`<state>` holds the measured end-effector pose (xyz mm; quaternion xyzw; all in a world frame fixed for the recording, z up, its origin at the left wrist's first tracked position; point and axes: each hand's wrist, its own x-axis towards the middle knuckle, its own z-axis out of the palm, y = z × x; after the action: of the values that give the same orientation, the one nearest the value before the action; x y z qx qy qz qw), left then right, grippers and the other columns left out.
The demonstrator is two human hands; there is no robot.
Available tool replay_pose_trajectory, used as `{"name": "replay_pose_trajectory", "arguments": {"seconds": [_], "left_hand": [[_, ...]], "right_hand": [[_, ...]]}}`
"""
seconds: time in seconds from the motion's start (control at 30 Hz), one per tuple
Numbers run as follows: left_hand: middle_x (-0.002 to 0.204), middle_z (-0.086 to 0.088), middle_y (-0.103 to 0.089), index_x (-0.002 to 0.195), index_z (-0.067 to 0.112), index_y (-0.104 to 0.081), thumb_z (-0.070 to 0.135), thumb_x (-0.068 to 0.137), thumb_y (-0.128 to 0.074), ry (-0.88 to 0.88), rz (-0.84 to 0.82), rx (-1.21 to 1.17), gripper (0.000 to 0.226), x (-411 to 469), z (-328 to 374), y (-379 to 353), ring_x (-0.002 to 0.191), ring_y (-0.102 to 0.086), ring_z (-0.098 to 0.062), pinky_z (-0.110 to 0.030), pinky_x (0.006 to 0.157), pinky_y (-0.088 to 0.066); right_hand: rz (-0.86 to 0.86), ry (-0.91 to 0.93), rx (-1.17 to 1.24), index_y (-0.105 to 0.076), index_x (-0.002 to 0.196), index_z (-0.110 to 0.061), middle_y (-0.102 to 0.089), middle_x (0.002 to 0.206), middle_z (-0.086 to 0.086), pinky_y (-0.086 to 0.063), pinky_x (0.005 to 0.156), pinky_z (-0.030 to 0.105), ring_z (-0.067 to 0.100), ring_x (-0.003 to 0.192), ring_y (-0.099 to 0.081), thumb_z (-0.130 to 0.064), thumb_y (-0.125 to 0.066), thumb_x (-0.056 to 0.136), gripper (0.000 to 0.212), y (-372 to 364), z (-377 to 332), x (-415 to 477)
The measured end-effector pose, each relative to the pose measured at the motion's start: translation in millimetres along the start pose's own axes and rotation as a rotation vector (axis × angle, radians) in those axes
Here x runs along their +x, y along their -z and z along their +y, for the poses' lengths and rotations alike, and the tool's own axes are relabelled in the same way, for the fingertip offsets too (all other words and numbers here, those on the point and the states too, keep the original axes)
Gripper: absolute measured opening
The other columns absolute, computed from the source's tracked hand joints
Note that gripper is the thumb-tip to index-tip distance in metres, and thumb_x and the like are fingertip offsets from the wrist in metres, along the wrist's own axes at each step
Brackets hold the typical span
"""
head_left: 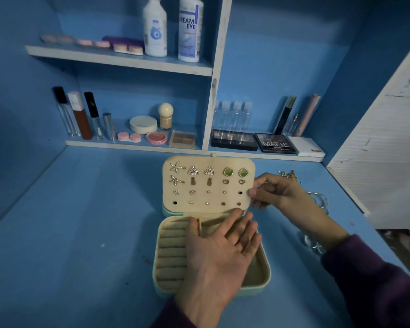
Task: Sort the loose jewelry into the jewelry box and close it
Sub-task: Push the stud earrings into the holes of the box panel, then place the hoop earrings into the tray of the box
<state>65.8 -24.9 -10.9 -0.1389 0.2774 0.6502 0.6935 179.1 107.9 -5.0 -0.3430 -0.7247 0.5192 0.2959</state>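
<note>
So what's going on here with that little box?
A person is sorting jewelry. The jewelry box lies open; its earring panel is mostly filled. The right hand pinches the panel's right edge, while the left hand hovers open, palm up, over the tray. Chains and rings lie loose on the table beside it.

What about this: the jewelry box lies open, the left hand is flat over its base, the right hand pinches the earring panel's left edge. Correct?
Wrong edge: the head view shows the right hand pinching the earring panel at its right edge; the rest holds.
</note>
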Motion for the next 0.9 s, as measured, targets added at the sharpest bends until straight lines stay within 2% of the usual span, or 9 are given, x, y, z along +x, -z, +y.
{"name": "replay_pose_trajectory", "arguments": {"seconds": [0.13,0.27,0.4,0.47,0.53,0.6,0.7,0.77,0.9], "left_hand": [[0.109,-0.027,-0.066,0.112,-0.006,-0.064,0.054,0.096,-0.031,-0.024,0.003,0.055,0.070,-8,3,1,0.104,-0.059,-0.036,-0.042,0.079,-0.046],[0.100,-0.020,-0.070,0.107,-0.001,-0.067,0.034,0.095,-0.045,-0.177,-0.085,0.224,0.043,-23,33,-3,0.086,-0.062,-0.027,-0.033,0.074,-0.046],[0.091,0.000,-0.073,0.099,0.013,-0.068,0.018,0.095,-0.046,-0.659,-0.018,0.613,0.024,-23,77,-3,0.075,-0.060,-0.011,-0.024,0.066,-0.044],[0.097,0.008,-0.069,0.099,0.019,-0.067,0.011,0.095,-0.048,-0.922,0.103,0.870,0.022,-10,95,7,0.085,-0.059,-0.005,-0.019,0.071,-0.045],[0.108,0.009,-0.064,0.108,0.022,-0.065,0.009,0.095,-0.050,-1.055,0.200,1.131,0.023,8,108,21,0.097,-0.056,-0.006,-0.019,0.080,-0.042],[0.115,0.005,-0.058,0.121,0.018,-0.062,0.011,0.095,-0.053,-1.079,0.262,1.326,0.028,26,115,32,0.102,-0.052,-0.010,-0.021,0.083,-0.037],[0.114,0.000,-0.059,0.124,0.013,-0.061,0.011,0.095,-0.053,-1.064,0.280,1.400,0.030,39,117,40,0.103,-0.054,-0.014,-0.023,0.082,-0.040],[0.112,0.000,-0.060,0.123,0.013,-0.063,0.009,0.094,-0.054,-1.068,0.287,1.412,0.030,41,116,41,0.103,-0.056,-0.016,-0.026,0.084,-0.040],[0.106,0.003,-0.059,0.127,0.014,-0.060,0.010,0.096,-0.053,-1.075,0.273,1.473,0.033,39,117,42,0.096,-0.054,-0.012,-0.023,0.080,-0.037]], "right_hand": [[0.160,-0.022,-0.011,-0.065,0.084,-0.001,-0.057,0.062,0.012,-0.038,0.057,0.033,0.021,0.058,-0.048,-0.006,-0.065,0.085,0.006,-13,13,4],[0.294,-0.017,-0.111,-0.072,0.083,-0.013,-0.058,0.060,0.006,-0.040,0.058,0.028,0.011,0.053,-0.047,-0.009,-0.067,0.085,0.007,-25,22,5],[0.389,-0.003,-0.258,-0.074,0.095,-0.011,-0.069,0.076,0.004,-0.048,0.069,0.031,0.013,0.066,-0.057,-0.014,-0.067,0.085,0.012,-34,25,3],[0.430,0.022,-0.332,-0.074,0.097,-0.009,-0.070,0.081,0.006,-0.048,0.071,0.029,0.017,0.073,-0.061,-0.014,-0.068,0.085,0.015,-37,24,1],[0.453,0.042,-0.379,-0.074,0.096,-0.009,-0.071,0.081,0.008,-0.048,0.070,0.028,0.021,0.074,-0.061,-0.015,-0.069,0.084,0.015,-39,24,0],[0.453,0.045,-0.382,-0.075,0.095,-0.010,-0.070,0.077,0.005,-0.047,0.066,0.023,0.016,0.069,-0.061,-0.016,-0.070,0.083,0.014,-39,26,0],[0.459,0.063,-0.379,-0.074,0.093,-0.013,-0.063,0.066,-0.001,-0.042,0.059,0.010,0.005,0.061,-0.054,-0.013,-0.071,0.082,0.011,-41,29,-1],[0.472,0.062,-0.359,-0.073,0.092,-0.015,-0.061,0.064,-0.001,-0.041,0.058,0.008,0.002,0.059,-0.053,-0.011,-0.070,0.082,0.010,-43,31,-2],[0.471,0.056,-0.362,-0.072,0.091,-0.013,-0.060,0.066,-0.003,-0.040,0.059,0.007,0.001,0.059,-0.053,-0.009,-0.068,0.083,0.010,-46,30,-1]]}}
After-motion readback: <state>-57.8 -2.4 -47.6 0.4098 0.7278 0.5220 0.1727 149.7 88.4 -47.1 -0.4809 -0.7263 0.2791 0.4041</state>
